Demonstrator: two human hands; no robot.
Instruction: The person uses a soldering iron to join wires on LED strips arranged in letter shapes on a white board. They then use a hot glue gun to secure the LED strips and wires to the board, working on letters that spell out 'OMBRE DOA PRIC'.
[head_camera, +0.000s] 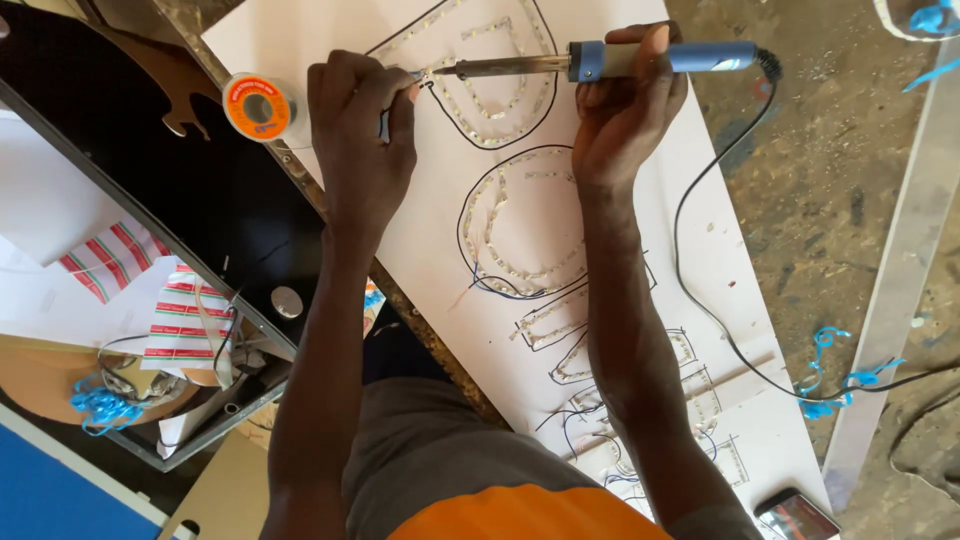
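Soldering iron (610, 62) is grasped in the right hand (622, 110), its tip beside the left hand (358, 120), whose grip is pinched on solder wire (385, 122) above the white board (700, 200).

Right hand (622, 110): closed around the blue handle of the soldering iron (600, 62), at 12 o'clock; metal shaft points toward 9 o'clock.
Left hand (362, 130): at 11 o'clock, fingers (400, 85) pinched at the iron's tip; the item pinched is too small to identify.
White board (720, 240): lies under both hands; outlined letters filled with LED strips (520, 225) run from 12 to 5 o'clock.
Black cable (700, 290): leaves the handle end, loops toward 4 o'clock.
Solder spool (258, 106): orange, at 10 o'clock, just beside the left hand, on the black panel (200, 200).
Phone (795, 515): at 5 o'clock, on the board corner.
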